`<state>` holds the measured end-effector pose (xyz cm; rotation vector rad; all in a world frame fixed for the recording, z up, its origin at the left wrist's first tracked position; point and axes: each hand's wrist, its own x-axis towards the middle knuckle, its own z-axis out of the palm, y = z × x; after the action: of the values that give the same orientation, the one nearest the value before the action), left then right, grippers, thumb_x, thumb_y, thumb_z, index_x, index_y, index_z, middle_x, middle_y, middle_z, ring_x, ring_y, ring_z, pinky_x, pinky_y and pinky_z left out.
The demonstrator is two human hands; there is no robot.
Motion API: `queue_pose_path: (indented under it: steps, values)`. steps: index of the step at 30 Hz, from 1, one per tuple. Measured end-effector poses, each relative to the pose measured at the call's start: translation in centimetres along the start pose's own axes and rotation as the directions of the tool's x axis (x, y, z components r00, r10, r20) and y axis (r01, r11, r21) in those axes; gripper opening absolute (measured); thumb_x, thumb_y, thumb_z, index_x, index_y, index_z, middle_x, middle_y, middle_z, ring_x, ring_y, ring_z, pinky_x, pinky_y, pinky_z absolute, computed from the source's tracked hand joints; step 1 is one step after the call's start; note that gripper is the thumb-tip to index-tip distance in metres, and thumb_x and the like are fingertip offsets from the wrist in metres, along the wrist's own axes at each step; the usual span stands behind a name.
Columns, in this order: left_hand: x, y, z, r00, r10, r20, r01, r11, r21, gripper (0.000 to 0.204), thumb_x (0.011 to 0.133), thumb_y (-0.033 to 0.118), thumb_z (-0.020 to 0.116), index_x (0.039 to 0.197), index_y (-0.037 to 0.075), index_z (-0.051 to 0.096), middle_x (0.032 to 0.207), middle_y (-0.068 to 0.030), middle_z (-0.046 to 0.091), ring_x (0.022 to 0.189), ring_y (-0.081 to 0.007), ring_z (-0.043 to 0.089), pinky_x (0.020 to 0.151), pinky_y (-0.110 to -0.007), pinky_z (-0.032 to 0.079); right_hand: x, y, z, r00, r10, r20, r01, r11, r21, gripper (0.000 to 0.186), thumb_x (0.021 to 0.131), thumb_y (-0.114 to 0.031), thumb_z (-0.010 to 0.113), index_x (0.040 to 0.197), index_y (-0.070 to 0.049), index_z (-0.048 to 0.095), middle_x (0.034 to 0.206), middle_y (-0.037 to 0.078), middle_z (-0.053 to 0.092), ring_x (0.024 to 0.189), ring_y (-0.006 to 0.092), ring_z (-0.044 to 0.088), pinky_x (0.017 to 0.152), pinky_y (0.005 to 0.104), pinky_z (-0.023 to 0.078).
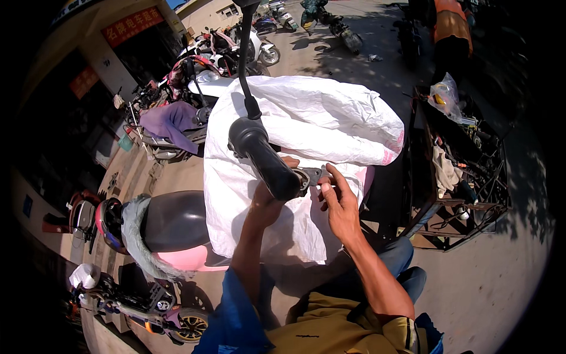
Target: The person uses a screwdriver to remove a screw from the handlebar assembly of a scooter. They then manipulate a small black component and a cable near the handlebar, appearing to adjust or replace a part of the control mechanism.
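A black handlebar grip (271,171) with a mirror stalk (244,71) sticks up from a scooter draped in a white woven plastic sheet (318,121). Just right of the grip's end is a small grey metal bracket (312,176). My right hand (341,209) has thumb and fingertips closed on that bracket. My left hand (264,200) is behind and under the grip, its fingers mostly hidden; what it holds cannot be made out.
The scooter's dark seat (174,221) extends left. A metal cart (457,200) with tools and a plastic bag (445,97) stands at right. Other scooters (156,127) line the shopfront. A person in an orange vest (451,29) stands at upper right.
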<state>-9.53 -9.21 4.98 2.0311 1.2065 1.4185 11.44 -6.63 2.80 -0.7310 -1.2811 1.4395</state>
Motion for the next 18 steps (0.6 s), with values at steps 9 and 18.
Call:
queue_pose_path:
  steps: [9, 18]
  values:
    - [-0.2, -0.2, 0.3, 0.997, 0.074, -0.032, -0.073, 0.997, 0.025, 0.067, 0.098, 0.049, 0.067, 0.141, -0.001, 0.057, 0.147, -0.0170, 0.056, 0.139, -0.0308, 0.051, 0.115, -0.043, 0.038, 0.8, 0.0, 0.4, 0.999, -0.038, 0.028, 0.039, 0.998, -0.041, 0.040, 0.108, -0.023, 0.059, 0.142, -0.004, 0.059, 0.103, 0.002, 0.064, 0.086, 0.0092, 0.060, 0.071, 0.0251, 0.049]
    - [-0.8, 1.3, 0.8, 0.988, -0.008, -0.152, 0.013, 0.999, 0.031, 0.057, 0.083, 0.017, 0.076, 0.135, 0.000, 0.060, 0.149, -0.0200, 0.052, 0.140, -0.0340, 0.049, 0.115, -0.043, 0.039, 0.8, -0.4, 1.3, 1.000, -0.027, 0.002, 0.027, 1.000, 0.011, 0.037, 0.104, -0.015, 0.063, 0.138, 0.000, 0.061, 0.101, 0.003, 0.064, 0.085, 0.0086, 0.059, 0.075, 0.0245, 0.049]
